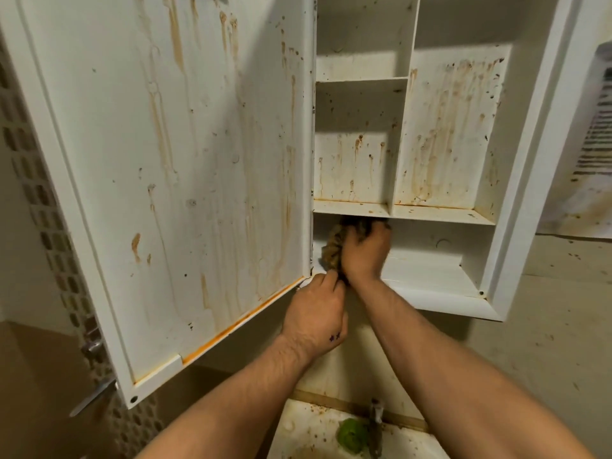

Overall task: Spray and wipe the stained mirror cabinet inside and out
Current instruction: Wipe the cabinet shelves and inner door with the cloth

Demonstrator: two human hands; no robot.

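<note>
No legible text, label, brand or number appears. Sole mark: two small dark stars on the back of the left hand (314,314).

White cabinet (516,160), its door (172,160) swung open to the left, brown-orange drip stains streaking the door and upper compartments. A dirty brown rag (332,250) sits bunched in the bottom shelf's left corner.

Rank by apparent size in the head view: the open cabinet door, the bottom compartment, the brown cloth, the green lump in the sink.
1. Open cabinet door, by far largest.
2. Bottom compartment.
3. Brown cloth and green lump: about alike; the right hand hides part of the cloth, so unranked.
</note>
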